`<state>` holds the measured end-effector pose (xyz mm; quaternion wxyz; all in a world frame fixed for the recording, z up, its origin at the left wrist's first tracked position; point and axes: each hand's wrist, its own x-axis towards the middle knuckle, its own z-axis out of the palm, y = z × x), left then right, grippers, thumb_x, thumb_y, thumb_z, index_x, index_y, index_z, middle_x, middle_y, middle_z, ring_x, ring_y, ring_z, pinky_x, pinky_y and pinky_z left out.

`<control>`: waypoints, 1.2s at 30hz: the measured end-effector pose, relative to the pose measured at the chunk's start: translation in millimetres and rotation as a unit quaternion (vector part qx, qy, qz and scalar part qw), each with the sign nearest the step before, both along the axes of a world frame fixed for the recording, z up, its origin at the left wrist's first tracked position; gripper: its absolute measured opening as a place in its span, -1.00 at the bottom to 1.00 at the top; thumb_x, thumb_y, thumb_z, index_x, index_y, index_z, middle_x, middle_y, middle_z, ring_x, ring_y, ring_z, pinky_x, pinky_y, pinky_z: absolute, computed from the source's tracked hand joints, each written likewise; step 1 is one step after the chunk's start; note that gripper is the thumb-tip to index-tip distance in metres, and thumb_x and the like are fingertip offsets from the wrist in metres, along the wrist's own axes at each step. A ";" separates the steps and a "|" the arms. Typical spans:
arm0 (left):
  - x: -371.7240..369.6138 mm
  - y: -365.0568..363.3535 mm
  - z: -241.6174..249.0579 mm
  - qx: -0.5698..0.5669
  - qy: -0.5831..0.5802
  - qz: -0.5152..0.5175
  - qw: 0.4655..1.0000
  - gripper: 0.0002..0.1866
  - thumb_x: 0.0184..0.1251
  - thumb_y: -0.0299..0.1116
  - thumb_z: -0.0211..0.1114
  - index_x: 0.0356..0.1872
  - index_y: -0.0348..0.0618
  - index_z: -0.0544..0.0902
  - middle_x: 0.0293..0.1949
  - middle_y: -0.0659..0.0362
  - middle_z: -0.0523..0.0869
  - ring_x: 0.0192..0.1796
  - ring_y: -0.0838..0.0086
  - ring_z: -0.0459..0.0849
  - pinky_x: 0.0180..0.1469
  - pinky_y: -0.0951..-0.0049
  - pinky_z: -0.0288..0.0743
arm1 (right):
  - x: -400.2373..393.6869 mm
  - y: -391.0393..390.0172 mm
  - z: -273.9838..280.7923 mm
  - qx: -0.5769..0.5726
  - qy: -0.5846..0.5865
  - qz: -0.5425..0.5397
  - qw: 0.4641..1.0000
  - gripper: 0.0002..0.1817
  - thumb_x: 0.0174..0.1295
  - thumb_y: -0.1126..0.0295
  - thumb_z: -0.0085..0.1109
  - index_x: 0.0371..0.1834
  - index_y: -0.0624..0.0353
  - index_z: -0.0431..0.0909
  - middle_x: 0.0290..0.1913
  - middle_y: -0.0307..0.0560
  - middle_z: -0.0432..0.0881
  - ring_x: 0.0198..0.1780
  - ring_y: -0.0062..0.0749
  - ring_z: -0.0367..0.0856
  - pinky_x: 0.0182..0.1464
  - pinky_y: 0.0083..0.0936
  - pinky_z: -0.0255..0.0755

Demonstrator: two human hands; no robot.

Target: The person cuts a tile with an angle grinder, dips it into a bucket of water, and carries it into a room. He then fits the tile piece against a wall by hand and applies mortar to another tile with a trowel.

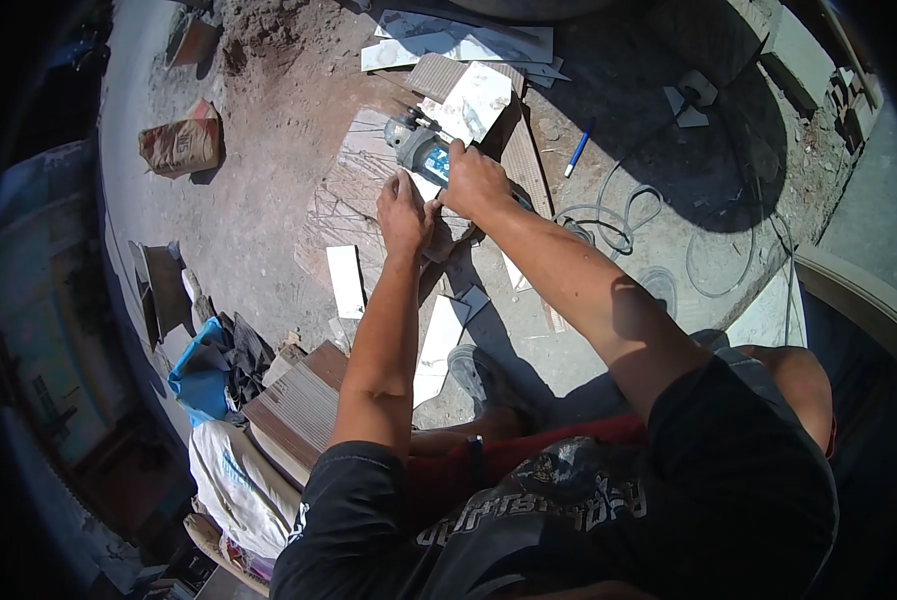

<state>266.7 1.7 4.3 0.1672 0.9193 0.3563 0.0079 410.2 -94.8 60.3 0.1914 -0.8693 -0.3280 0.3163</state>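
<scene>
My right hand (477, 182) is wrapped round a handheld power cutter, like an angle grinder (416, 150), with a grey head and a blue-and-white label. The cutter points away from me over a scored, scratched board (354, 165) on the ground. Close beside it, my left hand (405, 218) has its fingers bent against a small white tile piece (426, 188), partly hidden under the tool and fingers. Just beyond the cutter, a larger white tile (481, 98) lies on brown ribbed strips. The cutter's disc cannot be made out clearly.
White tile offcuts (346, 281) lie around the board, with long marbled strips (464, 42) farther off. A blue marker (579, 148) and a looped cable (619, 225) are to the right. A torn paper bag (181, 142) and a blue bag (201, 375) are at left.
</scene>
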 end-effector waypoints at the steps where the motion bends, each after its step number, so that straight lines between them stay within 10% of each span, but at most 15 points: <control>1: -0.1 0.2 -0.3 0.001 0.001 0.000 1.000 -0.13 0.09 -0.18 0.51 0.44 -0.17 0.29 0.32 -0.09 0.40 0.33 -0.03 0.38 0.35 0.10 0.30 | -0.8 -0.3 -1.3 0.006 -0.005 -0.003 1.000 -0.17 -0.09 0.11 0.58 0.15 0.31 0.32 0.02 0.24 0.62 0.09 0.08 0.65 0.10 -0.21 0.59; 36: 1.2 -2.4 2.3 0.016 0.048 0.023 0.998 -0.12 0.10 -0.09 0.48 0.46 -0.07 0.31 0.36 0.02 0.39 0.40 0.11 0.34 0.38 -0.03 0.07 | -1.5 -9.6 -8.9 0.013 -0.007 -0.005 1.000 -0.25 -0.03 0.18 0.50 0.14 0.32 0.30 0.01 0.24 0.60 0.07 0.13 0.65 0.10 -0.12 0.56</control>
